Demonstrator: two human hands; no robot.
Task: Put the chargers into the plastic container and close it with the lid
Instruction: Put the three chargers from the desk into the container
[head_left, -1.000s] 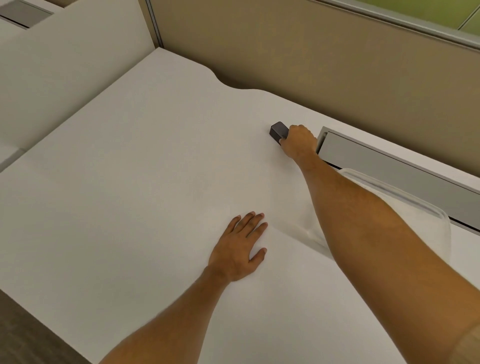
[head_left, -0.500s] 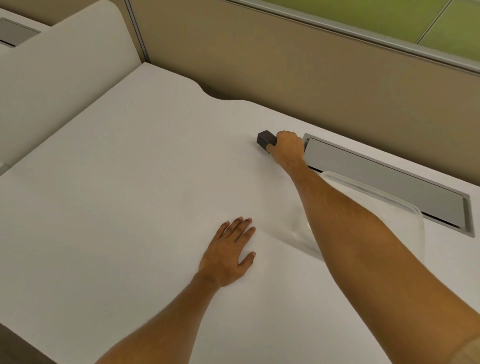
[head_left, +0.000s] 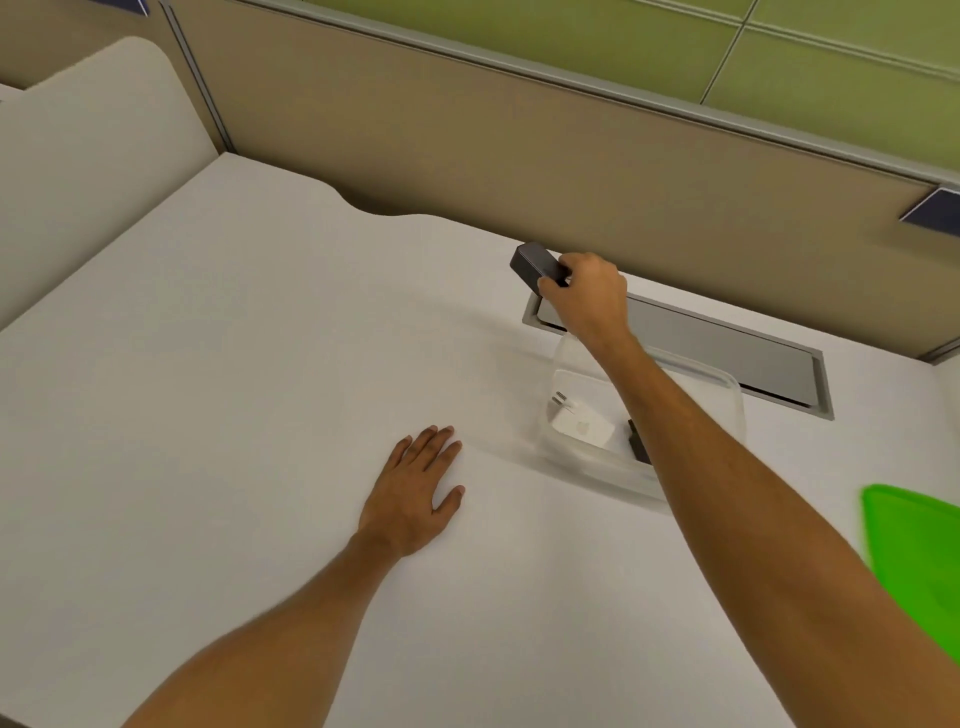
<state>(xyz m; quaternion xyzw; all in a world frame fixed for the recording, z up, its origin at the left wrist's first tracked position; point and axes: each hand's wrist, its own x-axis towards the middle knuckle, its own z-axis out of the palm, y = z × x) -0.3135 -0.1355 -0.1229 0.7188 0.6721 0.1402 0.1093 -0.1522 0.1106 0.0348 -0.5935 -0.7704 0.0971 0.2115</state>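
My right hand (head_left: 587, 299) grips a dark grey charger (head_left: 535, 266) and holds it in the air just beyond the far left corner of the clear plastic container (head_left: 722, 384). Inside the container lies a white charger (head_left: 582, 423) with its prongs pointing left. A dark charger (head_left: 638, 441) lies beside it, mostly hidden by my right forearm. The green lid (head_left: 919, 556) rests on the desk at the right edge of view. My left hand (head_left: 418, 493) lies flat on the desk, fingers spread, left of the container.
The white desk (head_left: 234, 389) has a grey cable hatch (head_left: 727, 343) set in it behind the container. A beige partition wall (head_left: 519, 135) runs along the back, and a white divider (head_left: 78, 156) stands at the left.
My right hand has lifted the dark grey charger off the desk. The view has shifted, so the container's contents and the green lid now show. My left hand stays flat.
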